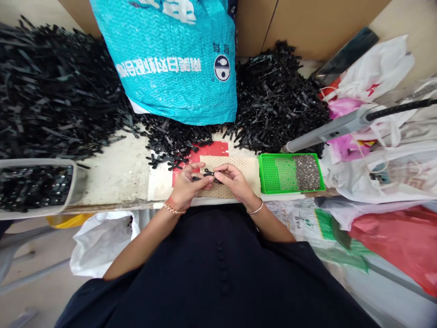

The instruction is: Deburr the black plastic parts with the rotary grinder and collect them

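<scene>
Both of my hands meet over a tan honeycomb-patterned mat at the table's front edge. Between the fingers of my left hand is a small black plastic part with rounded ends; its exact kind I cannot make out. My right hand pinches the right end of the same part with thumb and forefinger. Just beyond the mat lies a heap of similar black parts. Right of the mat stands a green perforated tray with many tiny metal pieces gathered on its right side.
A blue woven sack stands at the back between large black heaps. A clear plastic tub of black parts is at left. A grey tool with a cord angles in above the green tray, near plastic bags.
</scene>
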Motion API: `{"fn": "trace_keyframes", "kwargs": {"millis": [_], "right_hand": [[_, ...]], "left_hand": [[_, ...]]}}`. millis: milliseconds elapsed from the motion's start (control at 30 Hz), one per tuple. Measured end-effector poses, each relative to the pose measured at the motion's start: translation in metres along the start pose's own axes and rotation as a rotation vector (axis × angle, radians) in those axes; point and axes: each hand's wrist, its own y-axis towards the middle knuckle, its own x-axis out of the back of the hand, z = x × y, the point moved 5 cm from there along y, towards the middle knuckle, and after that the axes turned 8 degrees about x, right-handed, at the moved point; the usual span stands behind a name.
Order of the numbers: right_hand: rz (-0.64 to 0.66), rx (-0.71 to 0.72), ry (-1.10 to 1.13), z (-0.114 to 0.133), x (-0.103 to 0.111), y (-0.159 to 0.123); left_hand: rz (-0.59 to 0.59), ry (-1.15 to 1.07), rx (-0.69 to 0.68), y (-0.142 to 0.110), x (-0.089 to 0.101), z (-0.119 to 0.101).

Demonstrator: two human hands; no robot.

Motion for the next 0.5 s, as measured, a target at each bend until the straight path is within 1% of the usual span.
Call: {"fn": "trace_keyframes", "kwargs": {"millis": [133,233,333,500], "right_hand": [[0.0,-0.001,-0.004,-0.001,-0.001,-0.005],[-0.014,0.027,-0.015,0.001,-0.002,-0.007],[-0.059,0.061,-0.02,0.003,-0.002,-0.01],[-0.126,0.155,-0.037,0.0,-0.005,-0.014]], "left_hand": [[0.001,-0.041,0.029,-0.002,-0.001,0.004],[-0.03,-0.114,0.04,-0.003,-0.002,0.005],[-0.057,-0.196,0.073,-0.002,-0.004,0.007],[-0.03,-0.255,0.128,-0.002,-0.012,0.011]]}}
